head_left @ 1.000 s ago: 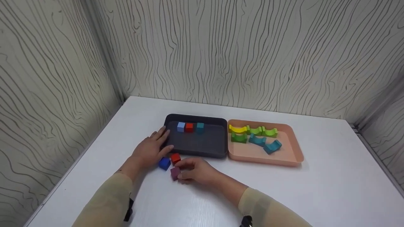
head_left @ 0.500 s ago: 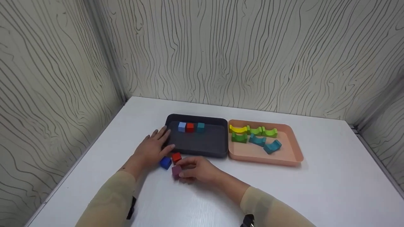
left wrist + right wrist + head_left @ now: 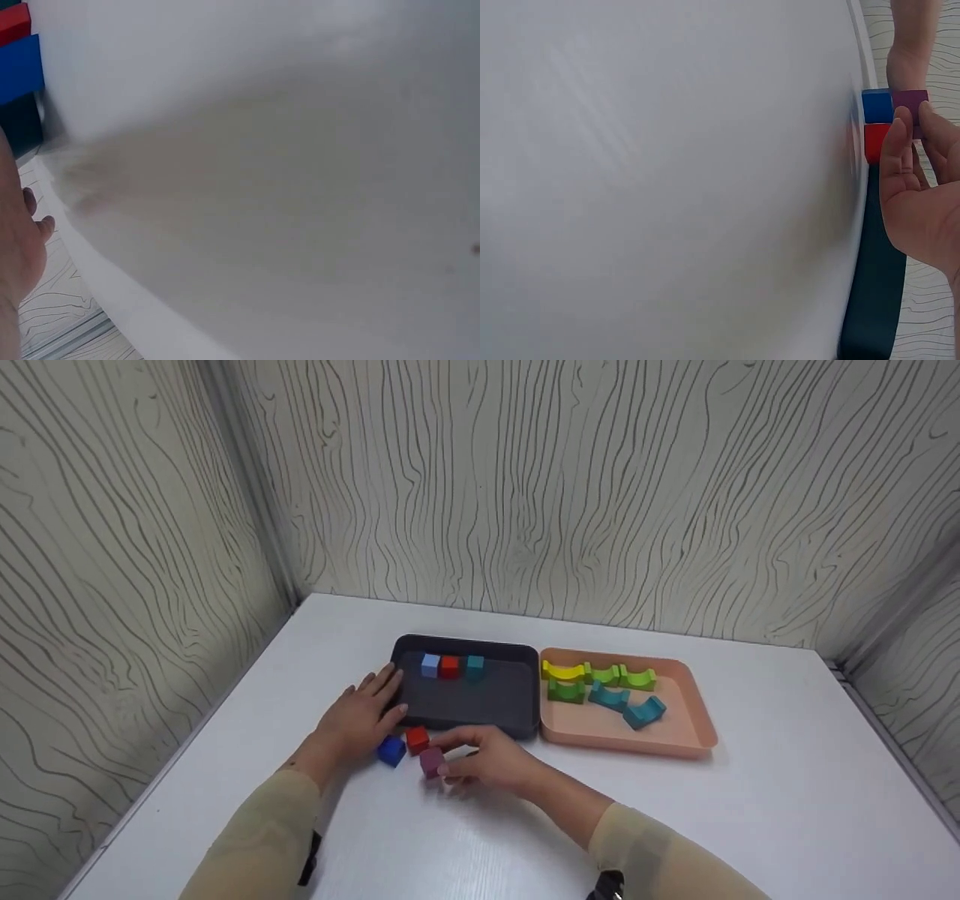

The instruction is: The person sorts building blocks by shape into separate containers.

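Note:
My right hand [image 3: 495, 761] pinches a purple cube [image 3: 431, 763] between thumb and fingers, in front of the dark tray [image 3: 480, 703]. In the right wrist view the purple cube [image 3: 911, 100] shows at the fingertips. Close by on the white table stand a red cube [image 3: 417, 740] and a blue cube [image 3: 391, 751]. With its fingers extended, my left hand [image 3: 354, 724] touches the tray's left side. Inside the tray, near the back wall, sit a light blue cube [image 3: 430, 665], another red cube [image 3: 449, 667] and a teal cube [image 3: 475, 667].
To the right, against the dark tray, lies a peach tray [image 3: 630, 742]. It holds several curved blocks: a yellow one [image 3: 564, 671], green ones and teal ones [image 3: 645, 712]. Wood-grain patterned panels [image 3: 525, 495] stand behind and beside the white table [image 3: 780, 720].
My right hand has shifted slightly right and away from me, with the purple cube moving along in its fingers. My left hand stays at the tray's side.

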`<action>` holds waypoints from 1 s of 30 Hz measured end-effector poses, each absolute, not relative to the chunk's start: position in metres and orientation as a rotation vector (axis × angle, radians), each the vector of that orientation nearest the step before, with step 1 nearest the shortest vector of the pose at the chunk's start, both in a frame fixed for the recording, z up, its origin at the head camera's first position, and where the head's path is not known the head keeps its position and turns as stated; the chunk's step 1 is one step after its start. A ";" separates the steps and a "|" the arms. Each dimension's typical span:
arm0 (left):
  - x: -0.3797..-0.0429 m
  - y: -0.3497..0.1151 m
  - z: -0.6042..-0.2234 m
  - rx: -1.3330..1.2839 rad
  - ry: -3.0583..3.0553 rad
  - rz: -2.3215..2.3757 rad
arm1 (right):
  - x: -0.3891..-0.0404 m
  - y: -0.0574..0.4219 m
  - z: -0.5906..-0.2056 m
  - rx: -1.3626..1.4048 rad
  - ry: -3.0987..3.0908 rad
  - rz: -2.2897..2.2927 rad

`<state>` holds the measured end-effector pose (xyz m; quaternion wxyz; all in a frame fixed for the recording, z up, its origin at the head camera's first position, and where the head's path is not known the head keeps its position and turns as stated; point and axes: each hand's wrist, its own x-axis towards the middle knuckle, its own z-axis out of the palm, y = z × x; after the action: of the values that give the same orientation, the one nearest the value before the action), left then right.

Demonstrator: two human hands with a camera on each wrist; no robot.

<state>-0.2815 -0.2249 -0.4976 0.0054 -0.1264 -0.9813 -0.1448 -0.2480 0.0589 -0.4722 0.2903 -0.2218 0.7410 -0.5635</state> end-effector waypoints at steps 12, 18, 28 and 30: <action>-0.284 -0.226 -0.501 -0.413 -3.066 -0.484 | -0.265 0.086 -0.455 -0.528 2.033 -1.543; -0.281 -0.226 -0.499 -0.414 -3.056 -0.493 | -0.280 0.099 -0.445 -0.431 2.131 -1.565; -0.283 -0.225 -0.500 -0.412 -3.052 -0.484 | -0.301 0.102 -0.430 -0.294 2.062 -1.764; -0.283 -0.225 -0.500 -0.401 -3.063 -0.482 | -0.305 0.101 -0.430 -0.255 2.049 -1.797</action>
<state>-0.2828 -0.2247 -0.4999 0.0078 -0.1282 -0.9797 -0.1541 -0.3050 0.1009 -0.4298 0.2008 -0.0913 0.7332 -0.6432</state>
